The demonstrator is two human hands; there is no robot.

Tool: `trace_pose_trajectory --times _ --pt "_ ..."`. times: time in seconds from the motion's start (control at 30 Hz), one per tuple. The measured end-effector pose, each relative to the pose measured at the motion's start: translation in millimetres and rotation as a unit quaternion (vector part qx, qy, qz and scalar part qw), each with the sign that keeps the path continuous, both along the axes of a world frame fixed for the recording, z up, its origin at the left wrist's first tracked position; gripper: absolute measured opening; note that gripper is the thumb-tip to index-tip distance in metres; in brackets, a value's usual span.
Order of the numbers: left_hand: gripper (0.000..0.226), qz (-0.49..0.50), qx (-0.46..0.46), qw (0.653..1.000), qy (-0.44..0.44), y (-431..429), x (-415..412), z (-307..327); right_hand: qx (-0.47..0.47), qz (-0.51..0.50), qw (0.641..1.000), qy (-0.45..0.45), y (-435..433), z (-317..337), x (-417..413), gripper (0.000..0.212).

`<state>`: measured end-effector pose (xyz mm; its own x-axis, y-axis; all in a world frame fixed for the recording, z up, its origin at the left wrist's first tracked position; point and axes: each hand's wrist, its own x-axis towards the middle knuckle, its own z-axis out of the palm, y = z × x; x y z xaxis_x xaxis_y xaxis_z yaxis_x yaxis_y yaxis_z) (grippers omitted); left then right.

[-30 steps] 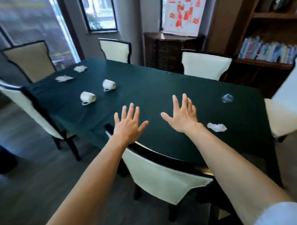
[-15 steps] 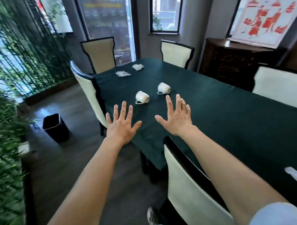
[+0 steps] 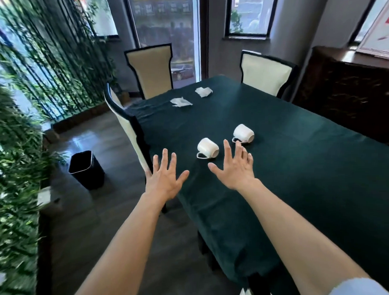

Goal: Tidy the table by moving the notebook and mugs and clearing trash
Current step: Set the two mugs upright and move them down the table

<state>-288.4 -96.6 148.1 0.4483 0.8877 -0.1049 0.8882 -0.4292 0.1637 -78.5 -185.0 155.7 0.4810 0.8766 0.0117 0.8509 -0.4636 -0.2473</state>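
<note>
Two white mugs lie on their sides on the dark green tablecloth (image 3: 300,187): the nearer mug (image 3: 208,147) and the farther mug (image 3: 243,133). Two crumpled white tissues sit at the table's far end, one flat (image 3: 180,102) and one bunched (image 3: 203,91). My left hand (image 3: 164,176) hovers open over the table's left edge, fingers spread, holding nothing. My right hand (image 3: 237,169) is open too, just in front of the mugs, its fingertips overlapping the farther mug's handle in view. No notebook is in sight.
A black waste bin (image 3: 86,170) stands on the wooden floor left of the table. Cream chairs with black frames are at the left side (image 3: 124,127) and the far end (image 3: 151,71), (image 3: 266,73). Bamboo plants line the left; a dark cabinet (image 3: 346,93) stands at right.
My view has swung left and moved closer along the table. The mugs and tissues now look nearer and the bin has come into view. Both hands stay open and spread.
</note>
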Motion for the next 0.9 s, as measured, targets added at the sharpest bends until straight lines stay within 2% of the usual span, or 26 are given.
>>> trace_pose_trajectory --times 0.27,0.53,0.73,0.9 --pt "0.081 0.003 -0.087 0.996 -0.029 69.2 37.2 -39.5 -0.030 -0.008 0.999 0.043 72.3 -37.1 23.6 0.095" --pt "0.076 -0.022 -0.184 0.979 -0.085 170.9 68.5 -80.0 -0.031 -0.064 0.994 0.079 153.2 -75.9 30.9 0.087" --pt "0.070 -0.024 -0.282 0.950 -0.129 243.9 100.5 -103.0 -0.071 -0.118 0.986 0.096 210.4 -89.6 32.1 0.082" --pt "0.060 0.024 -0.402 0.898 -0.178 282.4 128.3 -122.1 -0.102 -0.169 0.975 0.098 251.1 -101.5 35.2 0.075"
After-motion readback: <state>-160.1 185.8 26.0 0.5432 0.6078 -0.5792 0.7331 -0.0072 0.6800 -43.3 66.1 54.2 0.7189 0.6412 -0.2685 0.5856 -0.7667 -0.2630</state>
